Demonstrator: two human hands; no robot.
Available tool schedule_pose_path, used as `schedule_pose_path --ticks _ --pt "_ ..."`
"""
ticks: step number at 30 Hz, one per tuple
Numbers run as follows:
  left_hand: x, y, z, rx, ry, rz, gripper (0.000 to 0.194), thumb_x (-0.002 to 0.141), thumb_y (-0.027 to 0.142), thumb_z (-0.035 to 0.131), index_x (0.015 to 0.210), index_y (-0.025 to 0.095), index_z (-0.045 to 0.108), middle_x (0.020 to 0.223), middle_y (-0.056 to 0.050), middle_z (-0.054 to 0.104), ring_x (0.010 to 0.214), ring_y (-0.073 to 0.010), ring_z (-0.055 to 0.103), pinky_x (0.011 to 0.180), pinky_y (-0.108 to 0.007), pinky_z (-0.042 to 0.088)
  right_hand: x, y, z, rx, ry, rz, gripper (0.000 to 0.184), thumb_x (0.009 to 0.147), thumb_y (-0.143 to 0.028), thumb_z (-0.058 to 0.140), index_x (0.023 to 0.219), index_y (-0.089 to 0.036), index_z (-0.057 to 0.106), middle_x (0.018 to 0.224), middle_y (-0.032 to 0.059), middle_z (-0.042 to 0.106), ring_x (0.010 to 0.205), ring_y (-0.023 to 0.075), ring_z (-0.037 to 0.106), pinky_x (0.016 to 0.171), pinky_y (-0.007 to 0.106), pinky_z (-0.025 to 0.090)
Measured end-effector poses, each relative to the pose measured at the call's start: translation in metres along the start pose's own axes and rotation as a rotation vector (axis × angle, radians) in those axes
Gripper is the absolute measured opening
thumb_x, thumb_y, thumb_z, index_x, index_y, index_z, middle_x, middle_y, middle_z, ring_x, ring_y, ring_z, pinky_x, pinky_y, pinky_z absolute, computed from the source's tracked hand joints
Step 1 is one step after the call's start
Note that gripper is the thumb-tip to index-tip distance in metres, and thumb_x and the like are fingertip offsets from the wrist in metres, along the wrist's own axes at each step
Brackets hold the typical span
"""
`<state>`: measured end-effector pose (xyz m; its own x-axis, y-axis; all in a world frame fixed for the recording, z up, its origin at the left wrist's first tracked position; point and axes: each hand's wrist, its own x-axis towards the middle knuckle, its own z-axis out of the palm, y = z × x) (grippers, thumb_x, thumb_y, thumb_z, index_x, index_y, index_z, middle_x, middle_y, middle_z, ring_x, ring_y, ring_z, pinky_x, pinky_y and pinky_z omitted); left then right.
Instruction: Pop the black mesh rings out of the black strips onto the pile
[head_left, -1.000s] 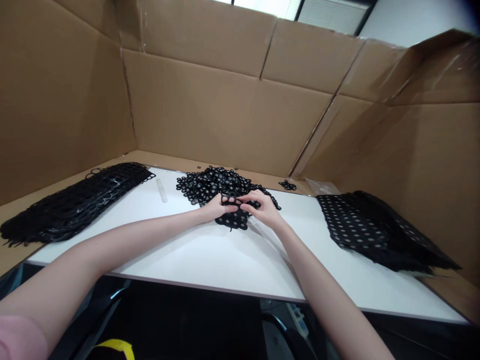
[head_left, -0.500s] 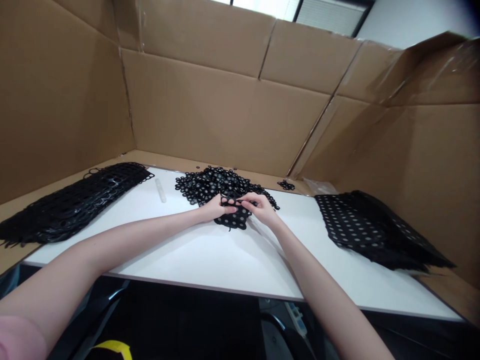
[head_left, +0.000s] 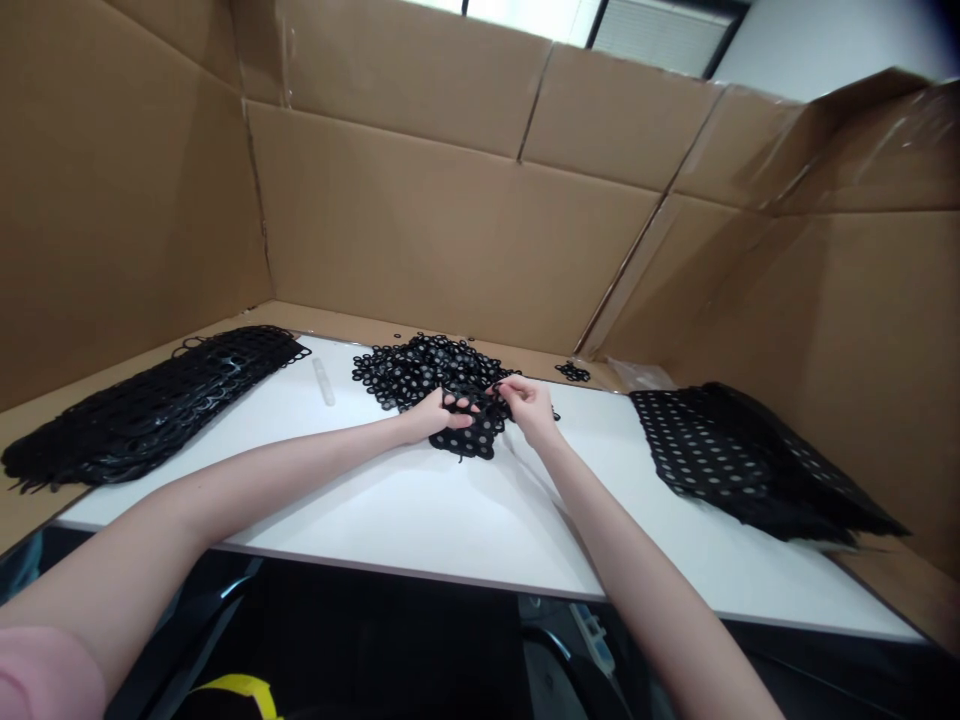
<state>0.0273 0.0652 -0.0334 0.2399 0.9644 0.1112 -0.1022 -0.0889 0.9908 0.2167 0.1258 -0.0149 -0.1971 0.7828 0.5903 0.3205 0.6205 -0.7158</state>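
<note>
My left hand [head_left: 442,415] is closed on a small black perforated sheet [head_left: 469,440], thumb on top, its near edge hanging towards me over the white table. Just to the right, my right hand [head_left: 527,403] pinches a small black ring [head_left: 496,386] between thumb and fingertips, at the far right side of the sheet. Whether this ring is still joined to the sheet is too small to tell. Behind both hands lies a heap of loose black rings [head_left: 405,370], partly hidden by my fingers and the sheet.
A stack of black sheets with open holes [head_left: 165,405] lies at the left. More black dotted sheets [head_left: 720,450] lie at the right. A clear plastic strip [head_left: 323,381] and a small ring cluster [head_left: 573,372] are near the back. Cardboard walls [head_left: 450,220] enclose the white table [head_left: 390,530].
My right hand has moved slightly up and right, away from my left hand, with its fingers pinched. My left hand keeps its hold on the perforated sheet.
</note>
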Motion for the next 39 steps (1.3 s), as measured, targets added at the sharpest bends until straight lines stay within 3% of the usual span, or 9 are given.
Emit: schedule_pose_path --ticks 5,9,12,16,24,29,33,36,39 --pt "-0.001 0.000 0.001 -0.011 -0.029 -0.011 0.037 0.050 0.021 0.086 0.066 0.013 0.054 0.084 -0.004 0.067 0.079 -0.0178 0.063 0.082 -0.036 0.050 0.007 0.017 -0.038 0.010 0.282 0.107 0.038 0.074 -0.050 0.049 0.073 -0.016 0.064 0.081 0.0092 0.068 0.075 0.0200 0.059 0.065 0.031 0.045" --pt "0.001 -0.002 0.000 -0.015 -0.026 0.011 0.039 0.049 0.025 0.087 0.067 0.013 0.054 0.085 -0.004 0.067 0.082 -0.0177 0.063 0.084 -0.035 0.049 0.005 0.023 -0.048 0.006 0.151 0.232 0.044 0.064 -0.057 0.061 0.072 -0.014 0.068 0.076 0.0097 0.069 0.065 0.0190 0.060 0.053 0.027 0.043" --pt "0.003 -0.004 -0.002 0.000 -0.037 0.023 0.036 0.051 0.026 0.086 0.071 0.012 0.060 0.082 -0.004 0.067 0.081 -0.0183 0.063 0.082 -0.035 0.050 0.004 0.024 -0.037 -0.013 0.007 0.319 0.044 0.056 -0.056 0.069 0.068 -0.013 0.070 0.059 0.0072 0.066 0.050 0.0158 0.055 0.046 0.026 0.039" --pt "0.003 -0.006 -0.004 0.033 -0.034 0.037 0.030 0.055 0.023 0.084 0.076 0.012 0.065 0.076 -0.001 0.062 0.079 -0.0167 0.061 0.081 -0.032 0.049 0.015 0.023 -0.011 -0.052 -0.018 0.345 0.043 0.061 -0.054 0.066 0.071 -0.013 0.071 0.061 0.0061 0.067 0.049 0.0139 0.054 0.049 0.026 0.042" --pt "-0.001 0.000 -0.001 0.053 -0.031 0.039 0.026 0.058 0.021 0.081 0.078 0.012 0.067 0.074 0.001 0.057 0.077 -0.0150 0.059 0.078 -0.030 0.048 0.055 0.018 0.019 -0.190 0.057 0.309 0.036 0.078 -0.047 0.053 0.081 -0.017 0.073 0.083 0.0072 0.073 0.080 0.0231 0.065 0.076 0.033 0.048" --pt "-0.001 0.001 -0.001 0.060 -0.035 0.043 0.028 0.058 0.023 0.081 0.080 0.012 0.068 0.074 0.001 0.057 0.079 -0.0156 0.059 0.079 -0.030 0.047 0.047 0.012 0.021 -0.242 0.005 0.279 0.037 0.083 -0.043 0.047 0.087 -0.017 0.073 0.094 0.0068 0.072 0.101 0.0263 0.062 0.091 0.035 0.043" --pt "0.000 -0.001 -0.002 0.062 -0.048 0.041 0.028 0.059 0.024 0.081 0.082 0.012 0.069 0.076 0.000 0.059 0.078 -0.0157 0.059 0.080 -0.031 0.047 0.022 -0.006 -0.001 -0.215 -0.167 0.289 0.041 0.085 -0.046 0.046 0.093 -0.015 0.072 0.100 0.0082 0.071 0.093 0.0221 0.063 0.080 0.030 0.047" --pt "0.001 -0.001 -0.001 0.055 -0.051 0.031 0.032 0.058 0.026 0.082 0.083 0.012 0.069 0.078 -0.002 0.061 0.080 -0.0165 0.059 0.082 -0.032 0.046 0.000 -0.023 -0.040 -0.192 -0.424 0.356 0.044 0.080 -0.054 0.053 0.081 -0.014 0.072 0.075 0.0083 0.070 0.063 0.0171 0.062 0.055 0.026 0.043" --pt "0.002 -0.001 0.000 0.034 -0.032 0.021 0.034 0.055 0.027 0.084 0.081 0.012 0.068 0.078 -0.002 0.062 0.081 -0.0169 0.059 0.083 -0.033 0.046 -0.017 -0.033 -0.083 -0.111 -1.016 0.499 0.048 0.081 -0.058 0.055 0.080 -0.012 0.071 0.066 0.0076 0.068 0.054 0.0121 0.057 0.049 0.022 0.037"
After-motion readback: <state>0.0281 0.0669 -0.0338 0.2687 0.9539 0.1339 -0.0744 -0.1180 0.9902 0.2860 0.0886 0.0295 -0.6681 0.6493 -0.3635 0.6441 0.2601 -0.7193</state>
